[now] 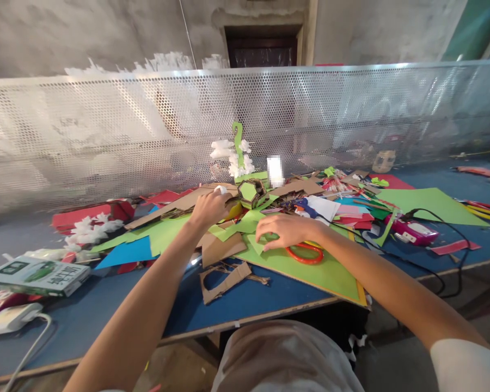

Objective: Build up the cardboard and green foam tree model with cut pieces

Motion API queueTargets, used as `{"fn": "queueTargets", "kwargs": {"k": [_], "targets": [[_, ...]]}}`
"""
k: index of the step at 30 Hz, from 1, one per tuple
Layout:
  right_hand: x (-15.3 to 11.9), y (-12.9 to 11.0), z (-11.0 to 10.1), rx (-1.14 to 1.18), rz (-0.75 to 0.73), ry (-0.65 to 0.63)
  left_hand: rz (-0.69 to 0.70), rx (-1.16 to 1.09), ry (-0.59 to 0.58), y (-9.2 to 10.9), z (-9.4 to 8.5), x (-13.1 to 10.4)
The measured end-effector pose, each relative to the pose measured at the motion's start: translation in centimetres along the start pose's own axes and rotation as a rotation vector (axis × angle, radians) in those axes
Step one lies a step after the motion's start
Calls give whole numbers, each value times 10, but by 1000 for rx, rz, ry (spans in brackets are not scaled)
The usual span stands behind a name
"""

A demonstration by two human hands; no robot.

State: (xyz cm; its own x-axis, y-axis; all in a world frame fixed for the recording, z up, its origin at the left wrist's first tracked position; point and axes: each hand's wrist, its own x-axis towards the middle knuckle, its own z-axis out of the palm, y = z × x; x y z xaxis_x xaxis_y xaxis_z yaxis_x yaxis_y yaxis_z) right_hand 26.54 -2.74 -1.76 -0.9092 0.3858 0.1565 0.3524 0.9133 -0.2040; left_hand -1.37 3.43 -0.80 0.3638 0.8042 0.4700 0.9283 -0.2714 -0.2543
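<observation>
My left hand (210,208) is at the left of a small hexagonal cardboard piece (250,191) with a green centre. Its fingers are curled downward, and what they grip, if anything, is hidden. Over the green paper scraps (249,222) my right hand (288,231) hovers or rests with bent fingers, thumb and forefinger apart. Beside its wrist lie orange-handled scissors (306,253), on a large green sheet (310,277). Behind the hexagon stands a curled green paper strip (238,142) with white ruffled pieces (240,165) around it. A cut cardboard piece (228,282) lies in front.
A perforated metal screen (147,125) closes off the back of the blue table (269,294). On the left are a box (38,275) and a white plug with cable (14,318). At right lie a blue glue gun (306,208), a magenta device (412,230) and a black cord (459,261).
</observation>
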Motion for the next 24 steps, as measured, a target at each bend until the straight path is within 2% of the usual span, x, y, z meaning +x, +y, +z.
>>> {"fn": "queueTargets", "kwargs": {"k": [19, 24], "targets": [[2, 8, 8, 14, -3, -31, 17, -5, 10, 1, -2, 0], [1, 7, 2, 36, -22, -7, 35, -30, 36, 0, -1, 1]]}}
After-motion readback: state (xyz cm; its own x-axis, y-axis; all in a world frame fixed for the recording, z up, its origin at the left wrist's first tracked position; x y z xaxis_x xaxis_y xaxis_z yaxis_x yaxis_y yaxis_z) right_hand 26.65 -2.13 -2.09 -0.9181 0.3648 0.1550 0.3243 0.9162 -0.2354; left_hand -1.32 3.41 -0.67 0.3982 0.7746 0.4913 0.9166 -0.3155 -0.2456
